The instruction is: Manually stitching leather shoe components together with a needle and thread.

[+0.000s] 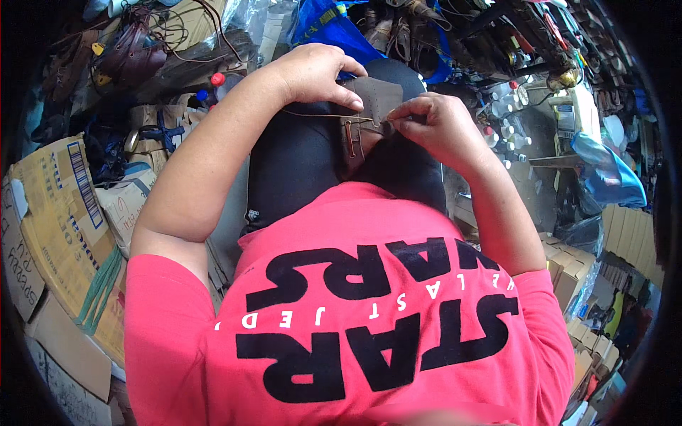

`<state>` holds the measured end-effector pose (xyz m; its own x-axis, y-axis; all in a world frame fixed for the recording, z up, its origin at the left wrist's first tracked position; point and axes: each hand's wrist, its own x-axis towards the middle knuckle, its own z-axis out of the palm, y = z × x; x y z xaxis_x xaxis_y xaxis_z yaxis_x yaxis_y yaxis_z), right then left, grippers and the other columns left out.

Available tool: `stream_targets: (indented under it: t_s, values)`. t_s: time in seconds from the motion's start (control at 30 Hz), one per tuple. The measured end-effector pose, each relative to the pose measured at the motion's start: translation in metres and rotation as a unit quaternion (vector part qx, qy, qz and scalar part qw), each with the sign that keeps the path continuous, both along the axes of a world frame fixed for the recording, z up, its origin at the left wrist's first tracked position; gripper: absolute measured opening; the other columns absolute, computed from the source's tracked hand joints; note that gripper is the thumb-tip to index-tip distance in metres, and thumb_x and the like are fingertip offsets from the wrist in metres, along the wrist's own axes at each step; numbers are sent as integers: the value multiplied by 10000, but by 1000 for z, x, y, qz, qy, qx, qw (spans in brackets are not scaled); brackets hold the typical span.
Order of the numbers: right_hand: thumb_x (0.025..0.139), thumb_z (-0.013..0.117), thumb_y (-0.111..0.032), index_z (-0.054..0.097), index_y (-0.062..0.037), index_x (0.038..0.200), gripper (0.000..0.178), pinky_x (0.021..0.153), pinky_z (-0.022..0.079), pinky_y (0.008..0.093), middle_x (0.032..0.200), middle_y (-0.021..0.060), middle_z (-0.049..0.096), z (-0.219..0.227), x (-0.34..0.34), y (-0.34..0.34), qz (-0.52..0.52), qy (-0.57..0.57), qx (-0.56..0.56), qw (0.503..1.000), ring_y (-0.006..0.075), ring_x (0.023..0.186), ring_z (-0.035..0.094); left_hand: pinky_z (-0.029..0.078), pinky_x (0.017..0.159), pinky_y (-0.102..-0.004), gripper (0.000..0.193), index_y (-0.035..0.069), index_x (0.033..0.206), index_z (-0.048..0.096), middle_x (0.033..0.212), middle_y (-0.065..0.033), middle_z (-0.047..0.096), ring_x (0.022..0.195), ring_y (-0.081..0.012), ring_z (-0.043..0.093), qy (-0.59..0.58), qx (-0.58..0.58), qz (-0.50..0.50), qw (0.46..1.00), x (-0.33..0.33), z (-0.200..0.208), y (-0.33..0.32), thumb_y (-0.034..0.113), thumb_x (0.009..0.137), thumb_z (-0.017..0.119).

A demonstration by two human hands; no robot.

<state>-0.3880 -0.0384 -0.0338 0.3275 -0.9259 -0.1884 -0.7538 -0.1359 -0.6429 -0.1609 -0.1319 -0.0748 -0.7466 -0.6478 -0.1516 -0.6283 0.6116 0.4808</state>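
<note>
A brown leather shoe upper (pixel 383 96) with stitch holes and a tan lace (pixel 349 138) through its lower part rests across my lap, between my dark-trousered legs. My left hand (pixel 320 74) grips its left edge, thumb on the near side and fingers going behind. From the right, my right hand (pixel 433 121) pinches thumb and fingertips together at the leather's right side; what sits in that pinch is too small to tell. A thin tan thread (pixel 320 115) runs from under my left wrist across to the leather near the holes.
Cardboard boxes (pixel 57 213) crowd the left side, one with green string (pixel 99 291). A blue bag (pixel 320 28) and several shoes (pixel 398 35) lie ahead. Small bottles (pixel 508 128) stand on the right, near a blue plastic bag (pixel 611 167) and stacked cartons (pixel 568 266).
</note>
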Motion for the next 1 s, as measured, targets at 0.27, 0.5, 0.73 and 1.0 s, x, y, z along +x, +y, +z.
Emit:
stream_targets:
  t_s: [0.27, 0.5, 0.73, 1.0]
  values:
    - [838, 704, -85, 734, -29, 978, 154, 678, 502, 260, 834, 71, 665, 1, 0, -2, -15, -24, 69, 997, 96, 750, 615, 470, 866, -411, 630, 157, 1193, 658, 976, -150, 636, 983, -328, 601, 0, 21, 12, 1000, 1, 3, 0, 524, 692, 763]
    - [840, 710, -94, 736, -33, 974, 149, 680, 507, 252, 827, 46, 678, 1, -1, -2, -33, -50, 99, 993, 81, 746, 614, 469, 861, -411, 629, 162, 1191, 660, 971, -146, 634, 979, -323, 600, -1, 26, 10, 1000, 1, 6, 0, 524, 686, 763]
    - [787, 686, -99, 735, -46, 957, 185, 685, 522, 286, 812, 147, 699, -7, 3, -4, -10, -45, 59, 997, 155, 709, 671, 471, 852, -407, 623, 170, 1203, 654, 965, -137, 627, 973, -317, 598, -8, 21, 6, 1000, 2, 7, 0, 506, 691, 769]
    - [776, 776, -116, 736, -37, 903, 155, 667, 486, 276, 765, 21, 618, -36, -7, -2, -50, -124, 43, 990, 107, 726, 593, 475, 872, -405, 668, 150, 1236, 632, 990, -141, 627, 1003, -316, 597, -30, 27, -30, 999, -4, 5, -10, 474, 673, 791]
